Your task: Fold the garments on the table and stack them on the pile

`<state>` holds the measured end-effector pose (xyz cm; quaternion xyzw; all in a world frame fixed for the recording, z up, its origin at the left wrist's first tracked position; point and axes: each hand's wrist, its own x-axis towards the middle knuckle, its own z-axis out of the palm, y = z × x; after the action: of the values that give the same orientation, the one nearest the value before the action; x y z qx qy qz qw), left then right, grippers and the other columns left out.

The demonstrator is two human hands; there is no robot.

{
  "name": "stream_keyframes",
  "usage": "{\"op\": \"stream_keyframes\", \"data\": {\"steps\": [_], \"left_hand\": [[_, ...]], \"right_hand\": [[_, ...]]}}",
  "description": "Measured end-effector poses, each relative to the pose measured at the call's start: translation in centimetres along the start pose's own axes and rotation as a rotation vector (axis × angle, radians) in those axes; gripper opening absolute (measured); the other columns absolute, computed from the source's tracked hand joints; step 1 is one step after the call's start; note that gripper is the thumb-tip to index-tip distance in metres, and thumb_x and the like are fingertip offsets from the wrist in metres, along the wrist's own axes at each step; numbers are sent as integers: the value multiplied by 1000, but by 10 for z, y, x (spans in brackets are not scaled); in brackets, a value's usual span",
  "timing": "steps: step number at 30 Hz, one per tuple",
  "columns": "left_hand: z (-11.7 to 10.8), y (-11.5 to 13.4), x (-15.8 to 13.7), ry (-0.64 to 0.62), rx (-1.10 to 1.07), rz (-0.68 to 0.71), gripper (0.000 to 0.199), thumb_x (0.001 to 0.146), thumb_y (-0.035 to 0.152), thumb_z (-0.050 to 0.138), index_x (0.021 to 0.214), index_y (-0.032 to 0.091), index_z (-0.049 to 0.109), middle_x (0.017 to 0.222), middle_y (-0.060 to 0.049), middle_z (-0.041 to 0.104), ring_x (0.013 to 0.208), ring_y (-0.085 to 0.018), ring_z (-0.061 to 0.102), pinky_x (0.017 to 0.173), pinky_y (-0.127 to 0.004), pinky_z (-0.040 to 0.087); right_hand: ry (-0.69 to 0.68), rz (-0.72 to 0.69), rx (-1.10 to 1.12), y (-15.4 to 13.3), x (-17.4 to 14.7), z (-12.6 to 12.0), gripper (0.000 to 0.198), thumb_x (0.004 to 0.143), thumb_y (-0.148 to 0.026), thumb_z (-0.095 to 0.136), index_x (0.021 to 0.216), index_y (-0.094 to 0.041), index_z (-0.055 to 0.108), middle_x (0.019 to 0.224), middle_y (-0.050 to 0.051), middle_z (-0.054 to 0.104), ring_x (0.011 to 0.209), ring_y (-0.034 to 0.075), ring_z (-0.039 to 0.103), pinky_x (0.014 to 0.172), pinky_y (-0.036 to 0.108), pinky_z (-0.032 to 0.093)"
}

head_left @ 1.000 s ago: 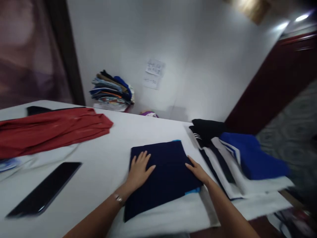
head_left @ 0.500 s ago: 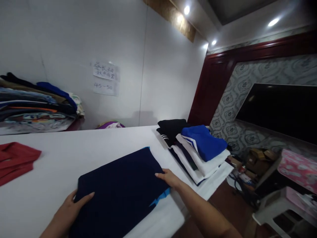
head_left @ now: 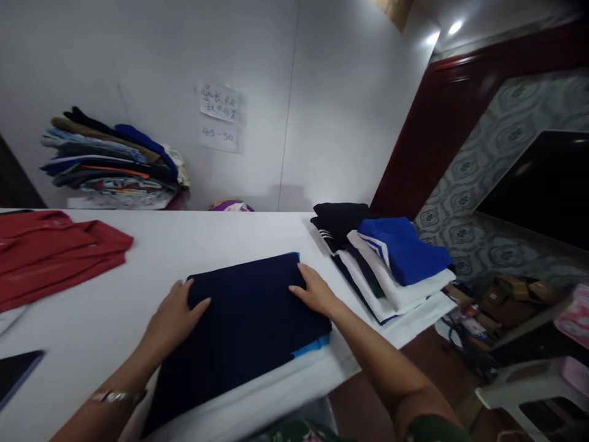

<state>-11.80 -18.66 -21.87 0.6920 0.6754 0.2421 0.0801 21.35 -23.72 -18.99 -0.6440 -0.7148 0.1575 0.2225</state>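
Note:
A dark navy folded garment (head_left: pixel 248 313) lies flat on the white table, with bright blue fabric (head_left: pixel 313 347) showing along its lower right edge. My left hand (head_left: pixel 177 313) holds it at the upper left edge, thumb on top and its other fingers along the side. At the opposite edge, near the upper right corner, my right hand (head_left: pixel 315 291) grips the cloth, its thumb and fingers resting on the fabric. Part of the fingers on both hands is hidden.
Right of the garment stands a pile of folded clothes: black (head_left: pixel 343 224), royal blue (head_left: pixel 405 248) and white. A red garment (head_left: pixel 64 258) and a dark flat object (head_left: pixel 18 371) lie left on the table (head_left: pixel 221 236). Behind is a clothes stack (head_left: pixel 115 159); a stool (head_left: pixel 529 393) stands lower right.
Both hands have slid up along the garment's sides toward its far edge, and the cloth's left side has shifted slightly. The view has turned left, showing more of the red garment.

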Motion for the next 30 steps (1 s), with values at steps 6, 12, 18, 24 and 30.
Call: {"op": "stream_keyframes", "data": {"steps": [6,12,18,24,30], "left_hand": [[13,40,6,-197,256,117,71,91,53,36,148,10,43,161,-18,32,149,-36,25,117,-62,22],[30,31,3,-261,285,96,75,93,55,30,152,10,37,161,-16,32,150,-35,24,117,-57,24],[31,32,1,-248,245,92,74,94,57,31,151,11,39,160,-17,33,150,-35,23,118,-59,22],[22,20,9,-209,-78,-14,71,90,53,43,146,8,46,159,-18,35,150,-32,25,121,-53,22],[0,-18,-6,-208,-430,-310,86,83,56,57,149,5,36,149,-26,48,134,-37,51,112,-50,41]], "right_hand": [[-163,-63,-102,-22,71,29,77,94,-60,47,155,-15,31,166,14,18,155,30,8,123,56,8],[-264,68,-21,12,87,48,83,92,-71,38,157,-21,27,167,9,15,155,29,5,122,59,8],[-253,62,103,15,87,46,78,92,-64,47,155,-20,32,166,8,17,155,28,5,124,55,4],[-59,191,618,32,43,23,71,84,-55,63,144,-19,51,160,9,36,150,25,30,124,42,20],[227,473,1016,61,-64,15,68,64,-53,80,123,-21,67,137,15,62,121,31,63,104,47,48]]}}
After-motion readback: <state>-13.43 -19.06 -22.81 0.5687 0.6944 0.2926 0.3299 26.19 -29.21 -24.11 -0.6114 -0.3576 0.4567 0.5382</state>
